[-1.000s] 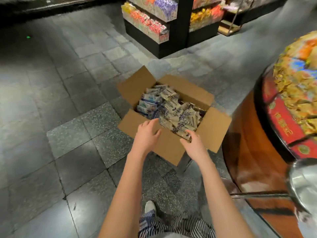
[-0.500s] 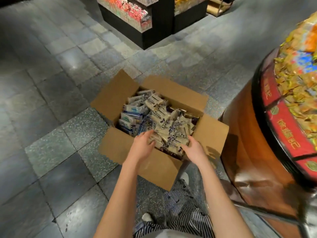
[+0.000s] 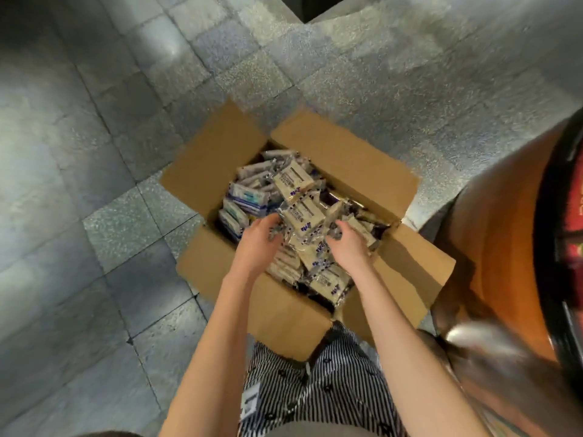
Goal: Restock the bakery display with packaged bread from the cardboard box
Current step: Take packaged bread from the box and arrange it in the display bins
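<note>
One cardboard box (image 3: 277, 320), four flaps spread open. Bread packets (image 3: 303, 212) inside by the dozens, too heaped for an exact count. Two hands: left hand (image 3: 257, 244), right hand (image 3: 348, 244). One round display (image 3: 504, 247).

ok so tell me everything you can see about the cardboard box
The cardboard box is plain brown card, standing open on the grey tiled floor beside an orange display stand. Its four flaps fold outward. It is heaped with bread packets in pale wrappers with blue print. The left hand and right hand reach in over the near flap and grip packets on top.
</note>
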